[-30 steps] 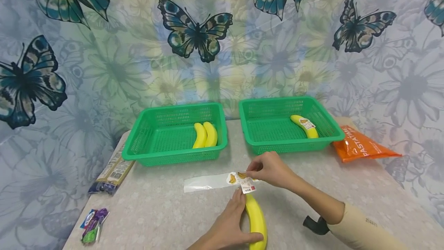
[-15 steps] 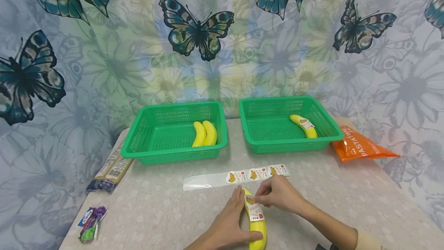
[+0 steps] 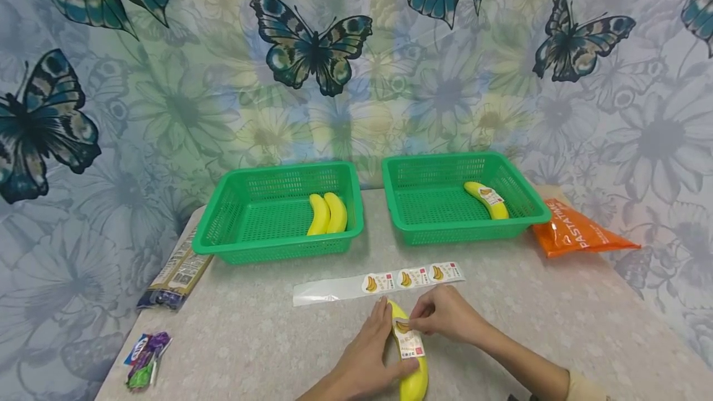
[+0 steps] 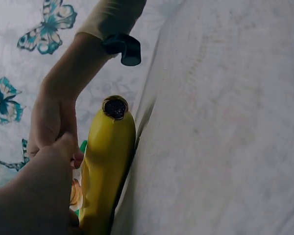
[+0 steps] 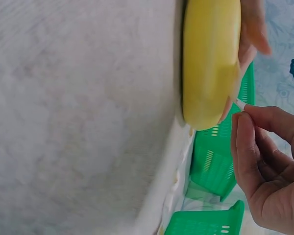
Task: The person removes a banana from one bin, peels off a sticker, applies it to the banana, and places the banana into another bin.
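Smoothly curved banana, papery sticker

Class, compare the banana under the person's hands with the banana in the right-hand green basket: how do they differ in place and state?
The banana under the hands lies on the table; the basket banana lies in the right basket. The left hand holds the first and the right hand pinches its sticker; nothing touches the other. Both are yellow and bear a label.
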### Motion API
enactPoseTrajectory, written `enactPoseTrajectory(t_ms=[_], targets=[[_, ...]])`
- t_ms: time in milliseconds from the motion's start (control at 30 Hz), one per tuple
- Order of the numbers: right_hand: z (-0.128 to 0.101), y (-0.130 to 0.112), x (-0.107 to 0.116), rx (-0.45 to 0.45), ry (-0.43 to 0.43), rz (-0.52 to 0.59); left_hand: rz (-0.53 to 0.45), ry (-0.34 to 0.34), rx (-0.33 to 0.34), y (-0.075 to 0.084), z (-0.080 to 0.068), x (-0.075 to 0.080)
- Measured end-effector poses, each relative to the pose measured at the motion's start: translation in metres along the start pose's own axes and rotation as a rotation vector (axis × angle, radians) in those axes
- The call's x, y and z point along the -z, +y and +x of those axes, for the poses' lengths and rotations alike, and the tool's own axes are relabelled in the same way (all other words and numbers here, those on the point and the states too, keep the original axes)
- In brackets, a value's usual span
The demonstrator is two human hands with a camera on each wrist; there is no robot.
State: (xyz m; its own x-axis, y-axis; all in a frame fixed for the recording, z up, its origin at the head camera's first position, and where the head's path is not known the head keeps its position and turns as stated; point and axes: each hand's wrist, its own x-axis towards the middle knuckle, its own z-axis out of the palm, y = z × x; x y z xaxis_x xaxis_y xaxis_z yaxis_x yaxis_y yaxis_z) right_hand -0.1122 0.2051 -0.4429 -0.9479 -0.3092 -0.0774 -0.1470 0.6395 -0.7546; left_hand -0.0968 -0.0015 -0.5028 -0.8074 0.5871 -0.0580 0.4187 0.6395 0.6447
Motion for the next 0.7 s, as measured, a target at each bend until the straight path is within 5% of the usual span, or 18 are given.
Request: enactPoseTrajectory(t_ms=[467, 700], targets=[[0.010, 0.039, -0.010, -0.266, -0.094, 0.285, 0.018, 0.024, -0.032, -0.001, -0.001, 0.001], [0.014, 0.042, -0.014, -0.296, -0.121, 0.319, -0.006, 0.041, -0.044, -0.005, 0.003, 0.004]])
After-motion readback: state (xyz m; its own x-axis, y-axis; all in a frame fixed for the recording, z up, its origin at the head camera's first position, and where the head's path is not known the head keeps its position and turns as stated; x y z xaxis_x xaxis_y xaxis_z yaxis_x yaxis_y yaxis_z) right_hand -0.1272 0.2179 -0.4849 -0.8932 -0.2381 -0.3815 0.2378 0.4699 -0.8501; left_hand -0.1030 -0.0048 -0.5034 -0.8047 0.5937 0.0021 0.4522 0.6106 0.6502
